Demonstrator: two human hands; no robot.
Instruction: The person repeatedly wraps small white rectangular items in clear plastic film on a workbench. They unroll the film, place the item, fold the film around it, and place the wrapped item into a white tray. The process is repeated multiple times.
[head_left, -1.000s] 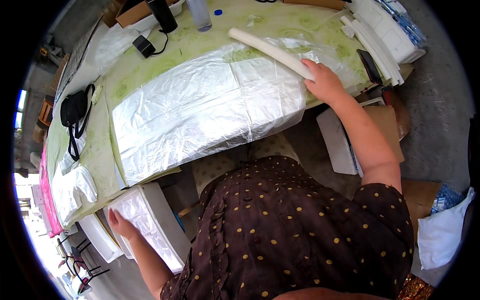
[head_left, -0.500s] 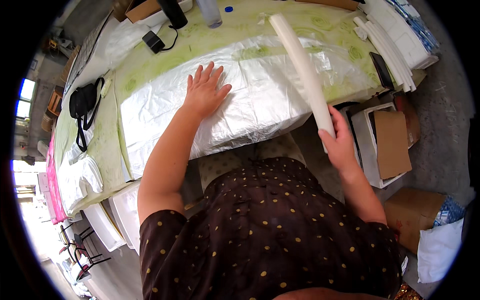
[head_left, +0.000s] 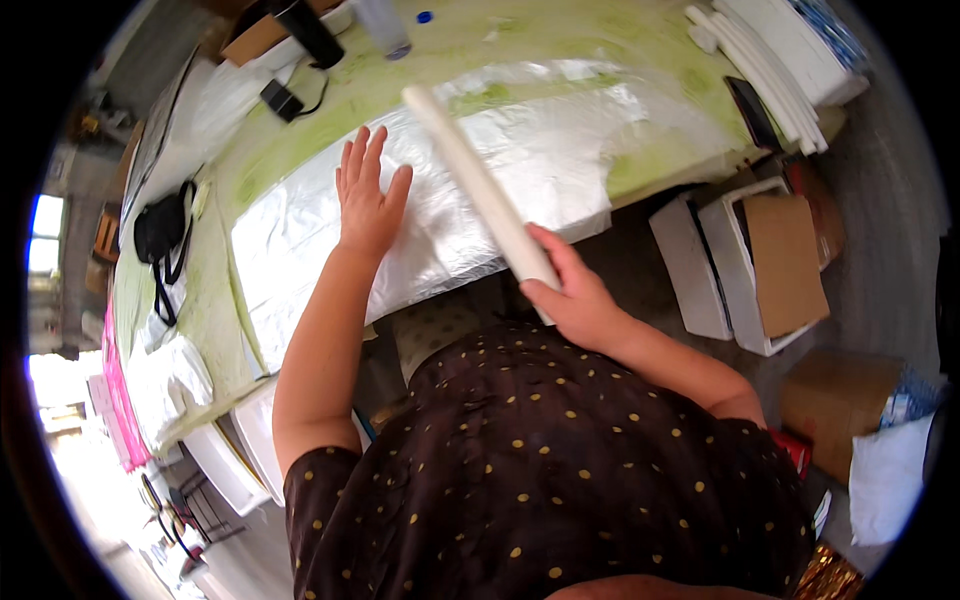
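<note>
My right hand [head_left: 580, 297] grips the near end of a long off-white roll [head_left: 478, 190], which slants up and to the left across the front of the table. On the tabletop lies a thin, shiny, see-through plastic sheet [head_left: 300, 250], wrinkled and reaching the front edge. Over the left half of that sheet is my left hand [head_left: 371, 205], fingers stretched and thumb apart, holding nothing. Whether its palm touches the plastic I cannot tell.
A green-patterned cloth [head_left: 360, 110] covers the table. Around it are a black bag [head_left: 160, 228], a black adapter [head_left: 281, 100], a dark bottle [head_left: 306, 35], a phone [head_left: 752, 112] and white tubes [head_left: 765, 80]. Boxes [head_left: 785, 265] stand on the floor at right.
My right hand has carried the roll leftward, from the right part of the sheet to its middle. My left hand has shifted slightly left, its fingers now pointing more upward.
</note>
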